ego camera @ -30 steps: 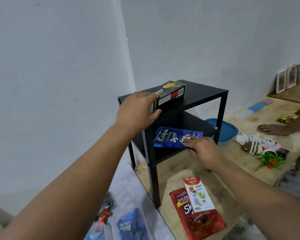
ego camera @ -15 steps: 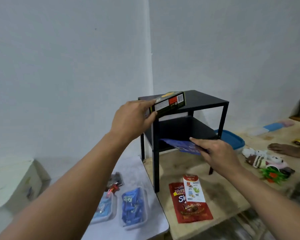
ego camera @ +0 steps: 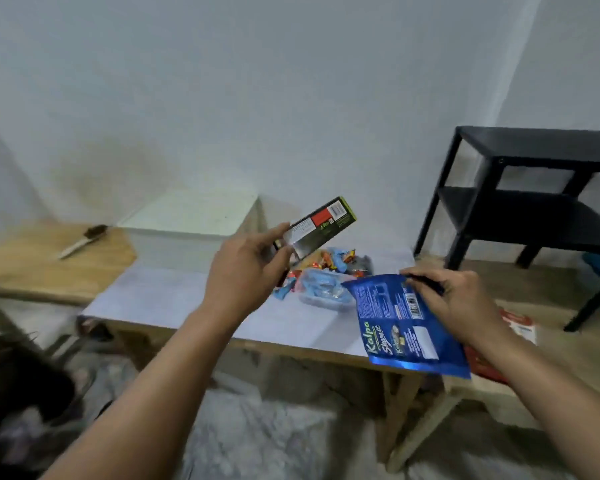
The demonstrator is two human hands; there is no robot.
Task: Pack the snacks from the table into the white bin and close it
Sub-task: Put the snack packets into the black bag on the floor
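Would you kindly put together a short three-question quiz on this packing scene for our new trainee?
1. True or false: the white bin has its lid on.
2. Which hand holds the blue Kalpa pouch?
A. left hand
B. right hand
C. neither
3. Fill in: the dark snack box is held above the pile of small ___ on the white sheet.

Key
1. True: the lid covers the bin.
2. B: the right hand pinches the pouch's top edge.
3. Snacks: loose wrapped pieces and a clear tub lie below it.
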